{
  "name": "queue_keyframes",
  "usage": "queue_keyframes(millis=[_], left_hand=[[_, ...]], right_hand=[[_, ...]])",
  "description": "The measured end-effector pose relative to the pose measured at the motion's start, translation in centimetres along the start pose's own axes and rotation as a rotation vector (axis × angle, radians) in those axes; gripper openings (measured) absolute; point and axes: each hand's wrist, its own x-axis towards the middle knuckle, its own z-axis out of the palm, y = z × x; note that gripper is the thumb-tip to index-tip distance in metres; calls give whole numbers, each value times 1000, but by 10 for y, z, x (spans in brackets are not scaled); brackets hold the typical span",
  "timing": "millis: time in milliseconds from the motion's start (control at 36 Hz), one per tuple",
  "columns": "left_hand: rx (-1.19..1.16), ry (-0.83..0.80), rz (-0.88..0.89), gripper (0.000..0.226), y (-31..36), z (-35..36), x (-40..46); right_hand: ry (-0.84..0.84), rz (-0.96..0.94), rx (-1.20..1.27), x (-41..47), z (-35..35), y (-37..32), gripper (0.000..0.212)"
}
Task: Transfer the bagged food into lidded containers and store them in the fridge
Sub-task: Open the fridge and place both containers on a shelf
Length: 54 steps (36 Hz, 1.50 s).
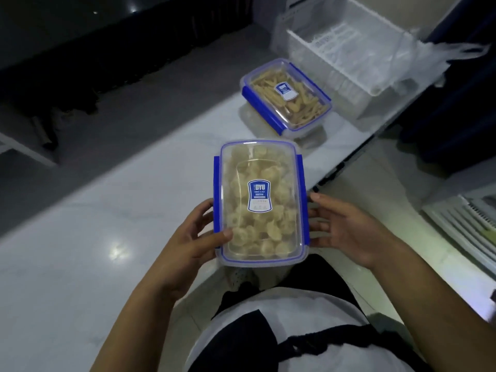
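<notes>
Head view looks down on a lidded box held over the person's lap, packed with pale round food pieces. Left hand makes the grip: thumb lies on the lid's near left corner, fingers curl round the left blue clip. Right hand stays loose beside the right clip, fingers relaxed and spread; whether the fingertips touch the box wall I cannot tell. Centred on the lid, just right of the gripping thumb, is a blue and white label reading "DYU"; the smaller lines under it are too blurred to read.

Judged from this, filling is done and the side clips look pressed down, so the step in hand is checking or lifting the sealed box. The next move calls for a firm two-handed hold, box kept level, then carrying it to the fridge.

Beyond the grip, further up the white floor, a second box holds yellow strips, lid on, blue clips down, with a like label too small to read. Beyond that and to the right sits a clear drawer with a thin plastic bag draped over its right edge.
</notes>
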Motion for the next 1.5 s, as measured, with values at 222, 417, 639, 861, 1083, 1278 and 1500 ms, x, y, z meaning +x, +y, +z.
queue_keyframes(millis=[222,417,639,861,1083,1278,1500], left_hand=[[109,-277,22,66,4,91,20],[213,-405,-22,76,-5,183,19],[355,-456,-49,71,-43,259,35],[512,-597,-151,84,-45,343,86],[610,-827,-172,81,-51,468,158],[680,-1081,-178,70,-57,577,207],[798,-1292,-330,67,-72,690,250]], right_hand=[[218,-268,105,-79,-63,15,44],[299,-345,244,-146,-121,40,45],[413,-382,371,-183,-186,84,51],[570,-405,514,-195,-245,91,47],[844,-451,600,-209,-326,63,58],[1113,-513,689,-228,-381,52,57],[1291,-526,825,-245,-445,51,49]])
